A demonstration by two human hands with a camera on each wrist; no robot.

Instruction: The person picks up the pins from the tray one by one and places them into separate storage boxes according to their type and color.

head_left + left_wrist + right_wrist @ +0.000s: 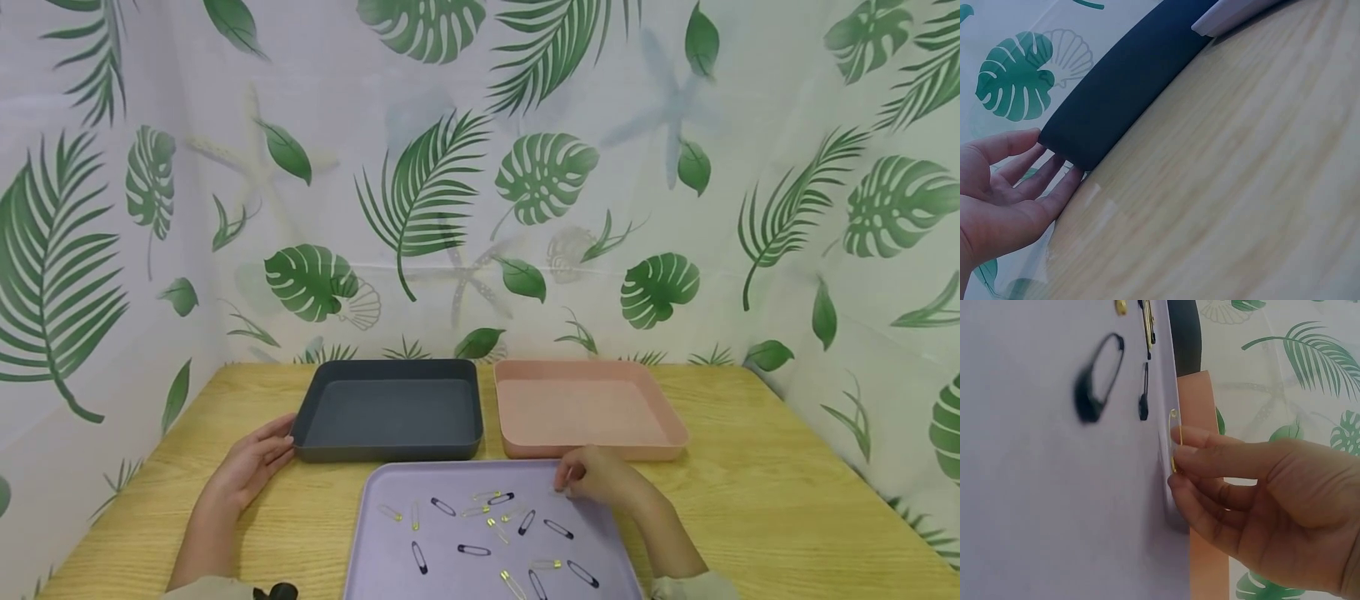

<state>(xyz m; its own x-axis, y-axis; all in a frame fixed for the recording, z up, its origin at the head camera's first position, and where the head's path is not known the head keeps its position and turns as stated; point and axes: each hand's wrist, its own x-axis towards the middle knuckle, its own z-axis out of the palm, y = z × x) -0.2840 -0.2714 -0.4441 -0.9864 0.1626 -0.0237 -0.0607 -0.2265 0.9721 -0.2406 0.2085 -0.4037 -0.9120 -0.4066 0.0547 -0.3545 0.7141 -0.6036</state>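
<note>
My right hand [603, 479] pinches a gold safety pin [1170, 428] between thumb and fingertips, above the far right corner of the lavender tray [450, 473]. Several black safety pins [474, 551] and gold safety pins [546, 564] lie scattered on that tray. With its fingers nearly straight, my left hand [251, 462] touches the left side of the dark grey tray [390, 454] near its front corner. The left wrist view shows the thumb and fingertips of this hand [1013, 200] against the tray's corner.
A pink tray [592, 417] stands to the right of the dark grey one, both behind the lavender tray. All rest on a wooden table [757, 492]. A leaf-patterned cloth [465, 208] hangs around the back and sides. A small black object [282, 592] shows by the left sleeve.
</note>
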